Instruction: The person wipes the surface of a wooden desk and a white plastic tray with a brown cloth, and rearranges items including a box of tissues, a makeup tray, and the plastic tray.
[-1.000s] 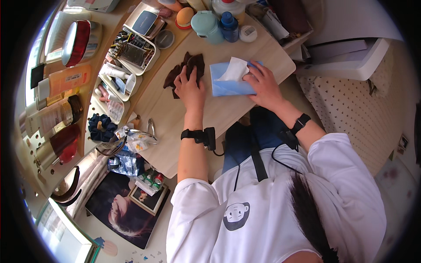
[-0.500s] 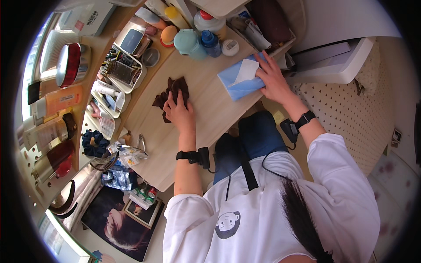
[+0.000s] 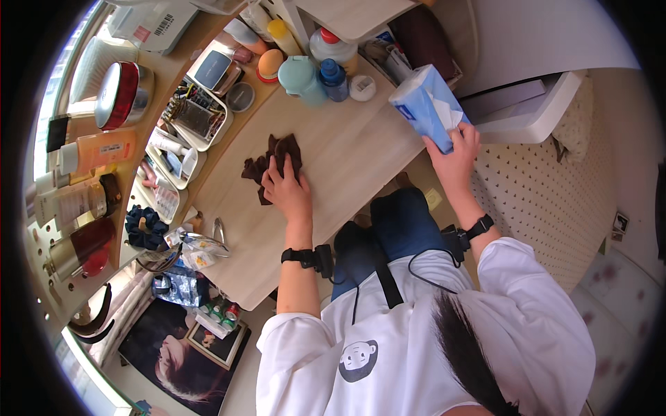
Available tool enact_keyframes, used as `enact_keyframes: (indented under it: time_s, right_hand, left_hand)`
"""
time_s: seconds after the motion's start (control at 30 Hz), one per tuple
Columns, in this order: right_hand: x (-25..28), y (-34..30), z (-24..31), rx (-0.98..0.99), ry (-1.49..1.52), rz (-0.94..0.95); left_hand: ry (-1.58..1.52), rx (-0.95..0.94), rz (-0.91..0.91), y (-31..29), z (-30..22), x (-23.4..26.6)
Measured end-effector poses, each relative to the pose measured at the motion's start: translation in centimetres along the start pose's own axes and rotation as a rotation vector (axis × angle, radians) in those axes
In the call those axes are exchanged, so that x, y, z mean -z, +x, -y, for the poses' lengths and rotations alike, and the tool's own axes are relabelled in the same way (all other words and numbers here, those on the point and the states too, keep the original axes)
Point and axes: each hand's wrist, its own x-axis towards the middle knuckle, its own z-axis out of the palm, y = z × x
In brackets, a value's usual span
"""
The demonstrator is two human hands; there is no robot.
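A crumpled dark brown cloth (image 3: 284,147) lies bunched on the light wood desk (image 3: 333,163). My left hand (image 3: 287,191) is on it, with its fingers pressed into the folds. Off to the right, my right hand (image 3: 454,156) grips the near end of a blue soft pack of tissues (image 3: 423,104), thumb on one side and fingers on the other. A white tissue sticks out of the pack's opening. The pack is tilted up at the desk's right end, near the drawer; whether it touches the desk, I cannot tell.
Along the desk's back stand a mint-green cup (image 3: 302,76), a blue bottle (image 3: 333,80) and a round white item (image 3: 362,87). White trays (image 3: 201,132) of small items line the left. An open white drawer (image 3: 531,114) juts out at right. Glasses (image 3: 205,239) lie near the left edge.
The tissue pack has been turned and lifted to the right, away from the desk's surface, in my right hand. My left hand stays on the brown cloth. The view has shifted slightly.
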Motion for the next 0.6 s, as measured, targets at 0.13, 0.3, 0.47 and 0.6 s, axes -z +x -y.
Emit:
enact_keyframes:
  time_s: [0.13, 0.3, 0.47, 0.6]
  right_hand:
    - [-4.9, 5.0, 2.8, -0.152, -0.137, -0.098]
    - [-9.9, 6.4, 4.6, -0.005, -0.059, 0.050]
    - [-10.9, 7.4, 2.3, 0.152, 0.024, 0.092]
    - [-10.0, 8.0, 2.7, 0.209, 0.168, 0.031]
  left_hand:
    - [-0.004, 0.007, -0.001, 0.0, 0.0, 0.0]
    - [-0.006, -0.002, 0.031, 0.0, 0.2, 0.2]
    - [0.005, 0.041, 0.039, -0.6, -0.7, 0.2]
    - [-0.032, -0.025, 0.083, -2.4, -3.2, 0.7]
